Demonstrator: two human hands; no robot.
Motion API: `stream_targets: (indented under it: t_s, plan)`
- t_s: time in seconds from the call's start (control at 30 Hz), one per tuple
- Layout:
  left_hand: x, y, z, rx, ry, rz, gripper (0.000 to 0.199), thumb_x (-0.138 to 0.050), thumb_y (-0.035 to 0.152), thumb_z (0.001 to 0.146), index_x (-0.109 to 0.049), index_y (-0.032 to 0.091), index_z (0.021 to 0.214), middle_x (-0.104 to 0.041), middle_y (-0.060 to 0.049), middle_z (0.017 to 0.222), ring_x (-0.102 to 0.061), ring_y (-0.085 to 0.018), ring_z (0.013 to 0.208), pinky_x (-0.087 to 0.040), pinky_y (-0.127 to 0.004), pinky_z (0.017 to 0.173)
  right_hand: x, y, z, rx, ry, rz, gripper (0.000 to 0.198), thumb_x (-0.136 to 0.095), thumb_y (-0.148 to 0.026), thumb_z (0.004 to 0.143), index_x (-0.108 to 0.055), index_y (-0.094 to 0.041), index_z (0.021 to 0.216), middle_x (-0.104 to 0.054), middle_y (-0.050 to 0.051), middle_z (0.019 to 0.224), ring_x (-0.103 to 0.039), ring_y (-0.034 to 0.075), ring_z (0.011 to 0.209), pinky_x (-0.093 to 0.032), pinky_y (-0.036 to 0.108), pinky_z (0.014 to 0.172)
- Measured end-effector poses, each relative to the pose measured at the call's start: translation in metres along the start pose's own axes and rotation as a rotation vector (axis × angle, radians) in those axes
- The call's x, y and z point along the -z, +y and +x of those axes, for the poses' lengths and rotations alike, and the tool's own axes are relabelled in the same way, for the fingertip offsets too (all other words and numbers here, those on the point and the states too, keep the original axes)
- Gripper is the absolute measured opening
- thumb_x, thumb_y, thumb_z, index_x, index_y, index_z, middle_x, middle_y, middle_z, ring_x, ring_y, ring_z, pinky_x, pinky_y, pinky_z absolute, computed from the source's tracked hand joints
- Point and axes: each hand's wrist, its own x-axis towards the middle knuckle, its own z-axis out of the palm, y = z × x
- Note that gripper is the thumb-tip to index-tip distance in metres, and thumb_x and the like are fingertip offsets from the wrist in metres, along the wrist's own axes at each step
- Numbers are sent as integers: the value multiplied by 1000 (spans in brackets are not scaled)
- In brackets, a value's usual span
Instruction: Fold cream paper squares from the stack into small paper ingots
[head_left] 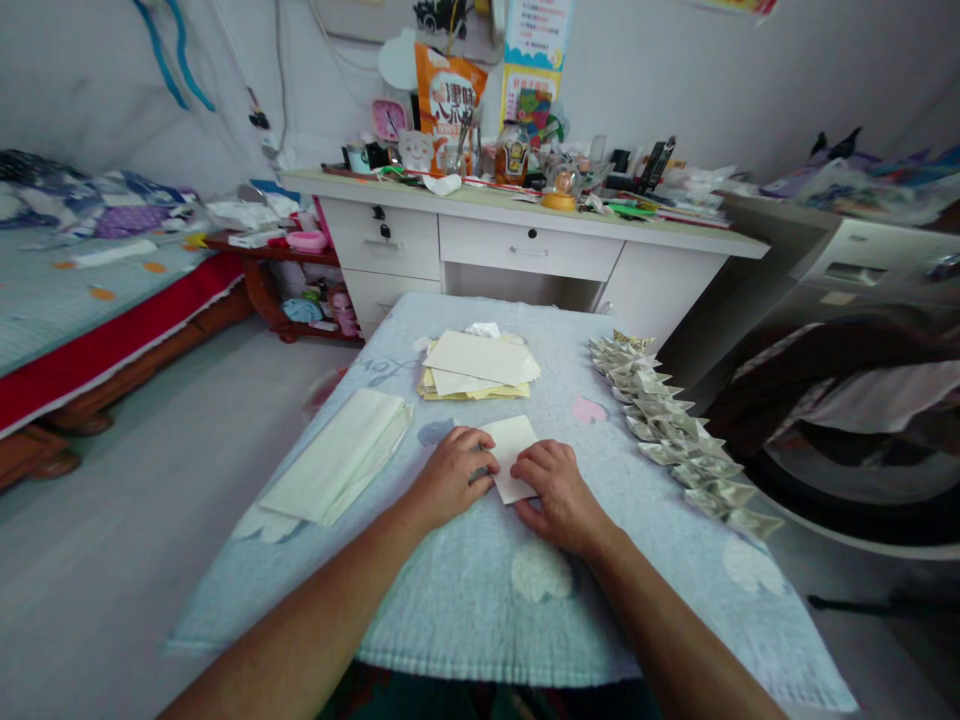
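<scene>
A small folded piece of cream paper (513, 437) lies on the cloth-covered table between my hands. My left hand (453, 472) has its curled fingers and thumb at the paper's left edge. Over the paper's right side, my right hand (559, 492) bends its fingers down and grips it, with the thumb at the lower edge. Just beyond is a stack of cream and yellow paper sheets (480, 358). To the left rests a larger pile of folded pale paper (337, 455). Rows of pointed folded-paper pieces (667, 420) run along the table's right side.
A pale blue patterned cloth (420, 610) covers the table. Behind it stands a white desk (525, 240) crowded with jars, a pink clock (388, 119) and an orange snack bag (448, 95). A bed (97, 290) is at left, a front-loading washing machine (847, 400) at right.
</scene>
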Motion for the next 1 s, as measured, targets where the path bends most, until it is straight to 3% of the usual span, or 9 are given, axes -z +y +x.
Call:
stream_targets:
  t_s: [0.2,0.3,0.4,0.53,0.67,0.83,0.9,1.0]
  plan:
    - [3,2,1,15,12,5,20,-66,10,70,-67,21,87,-60,-4,103,-50,-22,103,-42,-38,94,-4,-3,-1,54,-24,-26,11,-61,-17,77,-62,-18,88,-60,7,94,-47,21,90,-35,36,80]
    - [3,2,1,29,60,29,28,-68,13,69,-67,21,96,-59,-6,111,-49,-23,108,-41,-40,95,-6,1,-2,64,69,11,12,-55,-11,80,-61,-17,87,-60,6,90,-49,20,86,-37,35,78]
    - [3,2,1,21,111,75,22,-68,14,72,-69,24,92,-59,-5,116,-48,-25,112,-38,-43,98,-5,3,-3,91,173,68,14,-50,-12,85,-60,-19,92,-61,6,89,-50,20,86,-38,36,77]
    - [7,6,1,0,167,19,11,-62,18,80,-70,23,84,-63,-5,104,-52,-22,103,-41,-39,92,0,2,-3,15,340,182,16,-55,-20,86,-55,-21,103,-61,7,96,-52,22,92,-40,38,82]
    - [14,12,1,108,276,-192,11,-56,23,85,-66,19,85,-62,-5,94,-56,-18,89,-45,-30,82,2,8,-3,-185,509,372,46,-62,-34,82,-44,-21,123,-56,10,114,-50,25,106,-40,42,93]
    - [17,14,2,333,312,-654,17,-60,33,82,-61,16,80,-59,-1,72,-53,-12,66,-42,-22,62,-1,17,0,-264,440,599,56,-64,-42,80,-42,-23,127,-49,10,130,-44,25,120,-35,43,100]
    - [16,15,3,403,313,-855,19,-63,34,79,-61,15,82,-58,1,68,-50,-11,60,-40,-20,57,-3,17,1,-266,379,723,54,-66,-42,79,-44,-24,124,-53,9,125,-48,24,116,-38,41,97]
    - [14,15,4,484,303,-1025,22,-67,34,74,-59,16,84,-55,4,64,-42,-7,50,-33,-17,47,-5,14,3,-304,265,1013,51,-65,-40,80,-41,-26,123,-63,4,97,-59,18,87,-45,33,78]
